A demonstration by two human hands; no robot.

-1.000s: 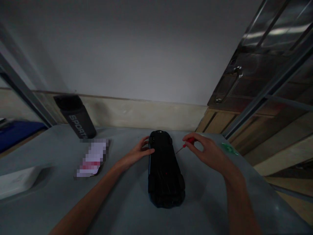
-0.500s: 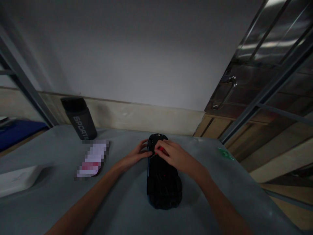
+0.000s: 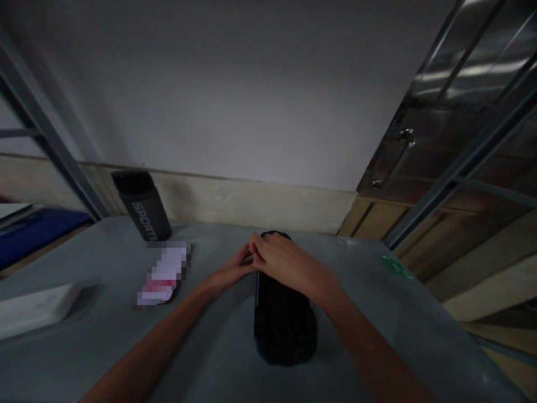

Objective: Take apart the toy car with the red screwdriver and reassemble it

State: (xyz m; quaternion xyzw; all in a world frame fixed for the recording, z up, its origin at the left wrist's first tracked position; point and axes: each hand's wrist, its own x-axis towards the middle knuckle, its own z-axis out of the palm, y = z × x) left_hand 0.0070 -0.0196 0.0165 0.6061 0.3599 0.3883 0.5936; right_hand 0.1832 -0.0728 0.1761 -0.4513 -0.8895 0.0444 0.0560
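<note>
A black toy car [image 3: 285,324] with bluish side edges appears to lie wheels-up on the grey table, its long axis pointing away from me. My right hand [image 3: 289,263] reaches over its far half, fingers pinched round a small red thing [image 3: 258,256]. Only a bit of red shows between the fingers, so its kind is hidden. At the car's far left edge is my left hand [image 3: 232,268], thumb and fingers apart, the tips close to my right fingertips and partly covered by them.
A dark "SPORT" bottle [image 3: 142,207] stands at the back left, near a blurred-out flat item [image 3: 165,274]. A white object [image 3: 39,310] lies at far left. Green clear plastic [image 3: 396,267] sits on the right of the table [image 3: 201,358]. Metal posts [image 3: 457,173] flank the table.
My right hand has moved left across the car with the red thing, to its left edge beside my left fingers. The view has shifted slightly; the car stays in place.
</note>
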